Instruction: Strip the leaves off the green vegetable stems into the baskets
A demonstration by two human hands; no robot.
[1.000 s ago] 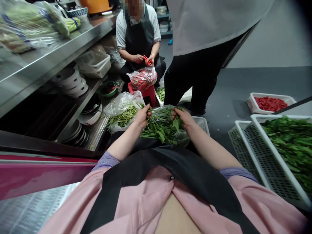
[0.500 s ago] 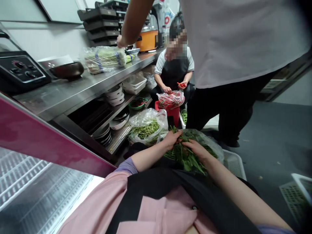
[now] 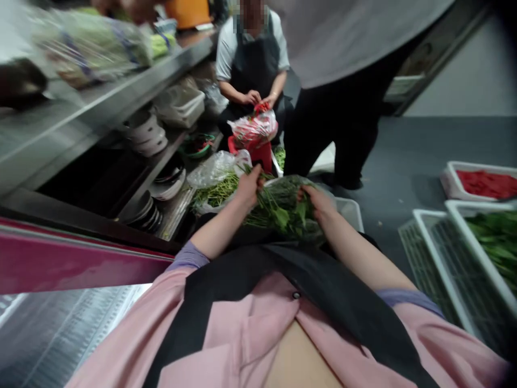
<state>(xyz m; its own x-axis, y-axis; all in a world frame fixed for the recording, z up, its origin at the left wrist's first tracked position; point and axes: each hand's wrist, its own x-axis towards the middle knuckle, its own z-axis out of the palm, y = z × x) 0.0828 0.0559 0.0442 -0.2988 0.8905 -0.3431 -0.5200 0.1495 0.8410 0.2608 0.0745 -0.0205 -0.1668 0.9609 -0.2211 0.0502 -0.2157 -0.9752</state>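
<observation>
Both my hands work in a bunch of long-stemmed leafy greens (image 3: 283,209), which lies in a clear plastic bag in my lap. My left hand (image 3: 249,188) grips the stems at the bunch's far left side. My right hand (image 3: 315,203) has its fingers closed around the leaves and stems on the right. Just beyond my left hand, a second plastic bag holds thin green stems (image 3: 214,189). Most of the bunch's lower part is hidden by my forearms and the bag's sheen.
A seated co-worker (image 3: 252,64) handles red chilies above a filled bag (image 3: 252,129) on a red stool (image 3: 258,153). A standing person (image 3: 343,70) is beyond my hands. To the right are a white tray of red chilies (image 3: 484,183) and a white crate of greens (image 3: 495,240).
The view has swung back to the right and the crates of greens are again in sight. My hands stay in the bunch, and the standing person's raised arm no longer shows.
</observation>
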